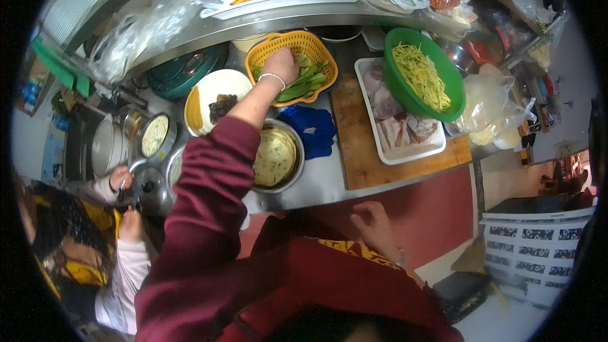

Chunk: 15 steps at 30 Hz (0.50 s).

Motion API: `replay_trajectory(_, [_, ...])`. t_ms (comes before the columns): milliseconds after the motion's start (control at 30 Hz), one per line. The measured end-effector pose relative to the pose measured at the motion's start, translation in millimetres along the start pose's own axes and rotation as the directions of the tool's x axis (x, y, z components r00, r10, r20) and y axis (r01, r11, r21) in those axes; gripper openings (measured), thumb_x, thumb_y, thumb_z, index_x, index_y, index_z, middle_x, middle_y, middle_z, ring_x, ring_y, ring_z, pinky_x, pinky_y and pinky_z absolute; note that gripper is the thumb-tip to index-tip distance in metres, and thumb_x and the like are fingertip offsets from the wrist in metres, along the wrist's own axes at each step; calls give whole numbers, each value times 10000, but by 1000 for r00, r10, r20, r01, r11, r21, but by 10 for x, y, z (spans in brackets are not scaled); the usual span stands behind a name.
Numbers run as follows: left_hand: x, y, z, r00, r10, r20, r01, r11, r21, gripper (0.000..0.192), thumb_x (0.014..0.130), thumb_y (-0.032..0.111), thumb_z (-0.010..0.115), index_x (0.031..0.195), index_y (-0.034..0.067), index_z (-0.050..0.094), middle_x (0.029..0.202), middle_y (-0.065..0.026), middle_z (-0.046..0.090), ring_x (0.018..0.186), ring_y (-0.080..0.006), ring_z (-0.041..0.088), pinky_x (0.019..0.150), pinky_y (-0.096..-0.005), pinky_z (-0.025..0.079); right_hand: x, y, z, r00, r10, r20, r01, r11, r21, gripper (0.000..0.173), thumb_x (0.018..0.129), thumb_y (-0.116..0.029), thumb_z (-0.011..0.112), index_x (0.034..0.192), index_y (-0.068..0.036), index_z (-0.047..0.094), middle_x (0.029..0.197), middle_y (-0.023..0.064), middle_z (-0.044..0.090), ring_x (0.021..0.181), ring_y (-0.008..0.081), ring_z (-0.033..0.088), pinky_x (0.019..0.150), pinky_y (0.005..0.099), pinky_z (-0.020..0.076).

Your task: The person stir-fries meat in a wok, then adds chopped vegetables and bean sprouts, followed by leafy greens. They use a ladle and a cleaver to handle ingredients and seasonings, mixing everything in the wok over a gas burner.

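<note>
My left hand (281, 65), with a beaded bracelet at the wrist, reaches down into a yellow plastic basket (327, 47) of green leafy vegetables (308, 83). Its fingertips are hidden, so any hold on the leaves cannot be told. Below that arm lies a steel bowl of round, herb-flecked flatbreads (274, 159). A white plate (232, 83) with a dark food (222, 106) on it is just left of the forearm. My right hand (373, 225) hangs before my body, off the counter, with its fingers apart and nothing in it.
A wooden board (354, 152) bears a white tray (403, 159) of raw meat. A green basin (394, 69) of shredded vegetable overlaps the tray. Blue plastic (311, 130) lies beside the steel bowl. At left, a co-worker's hands (126, 225) hold utensils near pans. A shelf (285, 14) overhangs the back.
</note>
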<state>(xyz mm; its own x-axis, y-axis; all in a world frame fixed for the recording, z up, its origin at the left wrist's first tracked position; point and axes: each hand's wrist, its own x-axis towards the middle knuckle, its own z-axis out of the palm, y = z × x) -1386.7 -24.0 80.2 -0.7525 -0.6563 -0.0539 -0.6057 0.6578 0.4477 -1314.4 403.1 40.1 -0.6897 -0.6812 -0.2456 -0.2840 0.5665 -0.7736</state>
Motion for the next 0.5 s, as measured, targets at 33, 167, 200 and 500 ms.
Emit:
replay_trajectory(33, [206,-54,151,998,17,56,-23,994,106,287,811,183,644,1059,38,667,1079,-225,658,1031,-375,624,904,-409,498,76,28,-66,999,47,-8,-46,998,48,239,874,-167,667,1065,-29,627,1097,119,574,980,230,598,819,342,505])
replay_trajectory(167, [679,-165,462,938,27,345,-157,922,353,439,819,237,679,1189,11,608,1177,-208,631,1098,-347,606,949,-381,488,349,62,-286,968,246,48,-251,945,210,231,901,-132,636,1075,16,604,1030,127,602,926,208,614,787,330,517])
replay_trajectory(200, [756,-180,439,916,39,399,-198,910,365,465,823,243,682,1208,-2,594,1194,-206,623,1106,-339,604,954,-377,488,407,53,-349,960,273,63,-280,924,260,229,898,-144,643,1053,22,613,1028,143,601,910,226,623,788,336,522])
replay_trajectory(500, [993,-782,93,916,388,103,-389,921,-10,543,785,181,654,1271,-25,530,1138,-293,605,1065,-417,589,966,-408,451,887,47,-703,953,236,190,-277,931,236,213,900,-166,650,1050,-14,642,997,127,639,866,212,628,770,316,513])
